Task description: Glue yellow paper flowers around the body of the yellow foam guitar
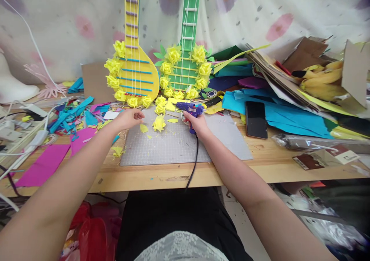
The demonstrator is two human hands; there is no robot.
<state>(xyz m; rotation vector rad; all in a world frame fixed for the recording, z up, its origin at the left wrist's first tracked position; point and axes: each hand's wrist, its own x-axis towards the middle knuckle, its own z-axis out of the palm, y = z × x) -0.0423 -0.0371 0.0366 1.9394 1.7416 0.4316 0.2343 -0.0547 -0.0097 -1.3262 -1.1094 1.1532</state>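
nearest, white lace clothing (179, 249). left hand (130, 118), fingers curled; whether holding anything, cannot tell. right of it, a yellow flower (158, 123) on a grey mat (227, 145); then the right hand (197, 123) gripping a blue glue gun (187, 107), tip best kept off fingers.

Bright yellow is gleaming over my grey, grid-lined cutting mat (162, 149).
My glue gun (189, 107) is showing violet-blue and its cord (197, 153) black. The yellow guitar (141, 75) is carrying turquoise bars (135, 71) and mauve frets (132, 25); the green guitar (183, 71) is pairing white crossbars (190, 9) with yellow strips (186, 68). Both are wearing yellow roses (199, 54). I am seeing magenta on the flat sheet (43, 164), turquoise blue on the folded sheet (286, 112), and black on the phone (256, 118). The worktop (150, 173) is showing pale wood grain. The curtain (104, 7) is displaying a pink and purple floral pattern on white. I am wearing black cloth (167, 211) and white patterned lace (182, 247).
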